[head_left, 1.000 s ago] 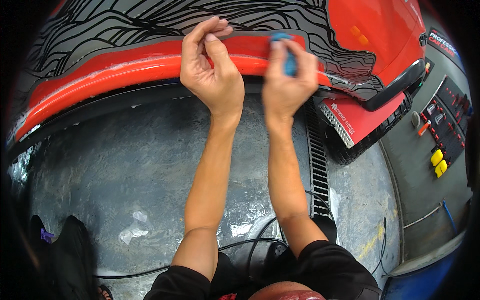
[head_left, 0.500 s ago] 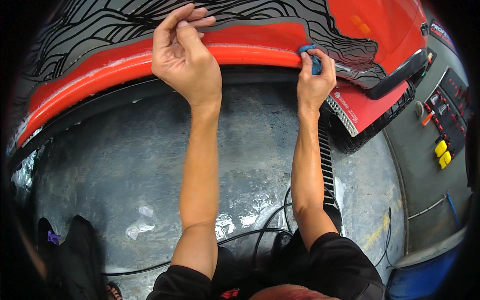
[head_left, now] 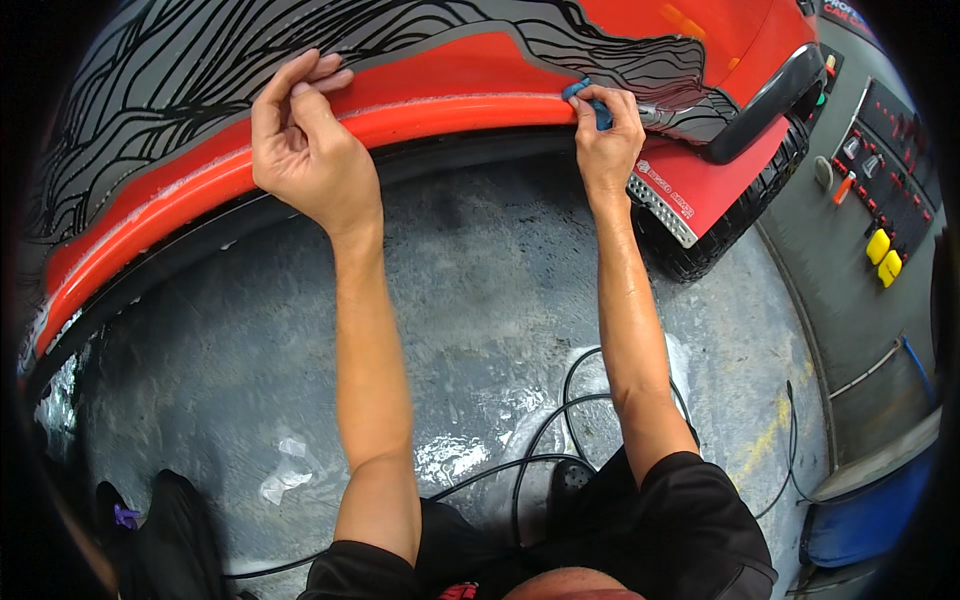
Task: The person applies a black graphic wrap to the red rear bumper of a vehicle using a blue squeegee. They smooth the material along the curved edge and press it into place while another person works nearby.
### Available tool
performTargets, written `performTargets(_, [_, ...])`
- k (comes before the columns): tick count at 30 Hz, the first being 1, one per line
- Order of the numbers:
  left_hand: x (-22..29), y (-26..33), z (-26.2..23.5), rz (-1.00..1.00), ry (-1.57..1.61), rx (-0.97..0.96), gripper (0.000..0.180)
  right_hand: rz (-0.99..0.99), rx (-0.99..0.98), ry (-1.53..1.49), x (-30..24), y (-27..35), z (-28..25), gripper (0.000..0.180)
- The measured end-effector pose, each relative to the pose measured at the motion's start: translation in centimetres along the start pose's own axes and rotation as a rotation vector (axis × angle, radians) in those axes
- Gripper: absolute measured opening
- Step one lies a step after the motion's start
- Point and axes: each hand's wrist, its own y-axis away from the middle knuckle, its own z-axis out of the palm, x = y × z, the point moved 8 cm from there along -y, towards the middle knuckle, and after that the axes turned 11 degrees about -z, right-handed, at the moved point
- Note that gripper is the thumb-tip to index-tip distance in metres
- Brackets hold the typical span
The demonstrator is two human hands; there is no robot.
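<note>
A red car side panel (head_left: 440,65) with grey-and-black line graphics (head_left: 200,100) stretches across the top. Along its lower edge runs a glossy red sill (head_left: 470,113) with a line of whitish suds on it. My right hand (head_left: 610,140), closed around a soft blue clay-like lump (head_left: 601,113), presses it to the sill near the front wheel. My left hand (head_left: 320,160) is raised by the sill farther left, palm toward me. Its fingers are loosely bent and slightly apart, with nothing seen in them; whether the fingertips touch the panel I cannot tell.
A red mud flap (head_left: 712,180) hangs before the black tire (head_left: 755,215). Black hose (head_left: 535,460) loops over the wet floor (head_left: 480,300) by my legs. A person's dark-clad legs (head_left: 180,530) show at lower left. Tools and yellow pads (head_left: 884,258) hang at right.
The view has shifted, so the car sits farther left. My right hand has slid the blue lump rightward along the sill toward the wheel. My left hand keeps much the same pose.
</note>
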Motion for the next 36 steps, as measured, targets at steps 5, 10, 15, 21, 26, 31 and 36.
performTargets(5, [-1.0,0.7,0.9,0.034,-0.066,-0.064,0.025,0.007,-0.052,-0.035,0.6,0.0,0.7,0.01])
performTargets(10, [-1.3,1.3,1.5,0.207,-0.288,-0.133,0.025,0.23,0.152,-0.352,5.8,-0.6,-2.1,0.024])
performTargets(15, [-0.8,3.0,1.9,0.587,-0.72,-0.192,0.027,0.435,0.144,-0.131,7.5,-0.7,-3.1,0.031])
performTargets(21, [-1.1,3.0,1.7,0.621,-0.814,-0.28,0.027,0.322,0.328,-0.246,5.9,0.2,-0.6,0.029])
performTargets(26, [-1.5,2.8,2.1,0.59,-0.782,-0.31,0.026,0.487,0.478,-0.455,8.5,1.8,-0.4,0.028])
performTargets(31, [-2.0,2.8,1.9,0.695,-0.799,-0.241,0.025,0.321,0.414,-0.431,2.9,0.3,0.9,0.024])
performTargets(36, [-2.4,3.0,2.3,0.698,-0.777,-0.244,0.026,0.434,0.549,-0.36,12.8,2.8,-1.1,0.021])
